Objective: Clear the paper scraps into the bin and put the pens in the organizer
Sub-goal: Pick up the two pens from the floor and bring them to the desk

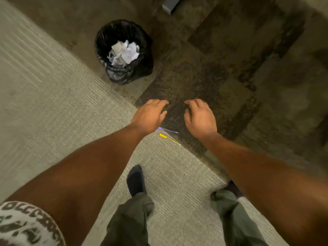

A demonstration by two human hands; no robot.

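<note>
A black-lined bin [145,55] stands on the carpet, upper left of centre, with crumpled white paper scraps [124,52] inside. Two pens lie on the floor between my forearms: a clear pen with a purple end [168,130] and a yellow pen [168,138] just below it. My left hand [150,116] hovers palm down above and left of the pens, fingers loosely spread, holding nothing. My right hand [199,118] hovers to the right of the pens, fingers curled slightly, holding nothing. No organizer is in view.
The floor is light grey carpet [53,112] on the left and dark brown patterned carpet [221,77] on the right. My feet and green trouser legs [134,206] are at the bottom. A grey furniture piece [170,5] sits at the top edge.
</note>
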